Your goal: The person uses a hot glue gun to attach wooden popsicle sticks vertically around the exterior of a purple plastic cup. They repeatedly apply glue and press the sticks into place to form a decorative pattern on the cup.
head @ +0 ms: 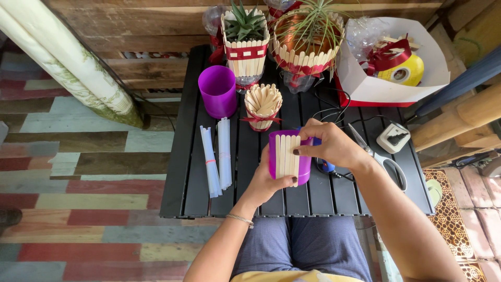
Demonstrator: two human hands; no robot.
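Head view: the left hand (263, 183) cradles a purple cup (288, 156) above the table's (182, 172) near edge, its fingers clamped on the cup's wall. The right hand (329, 146) presses wooden sticks (287, 156) against the cup, fingers closed on them. Glue sticks (217, 159) lie toward the left edge, scissors (378, 156) toward the right.

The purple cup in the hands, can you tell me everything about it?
The purple cup looks like smooth plastic. It is held above the black slatted table. Four or so pale wooden craft sticks stand side by side on its near wall. The left hand cradles it from below; the right hand presses the sticks with its thumb.
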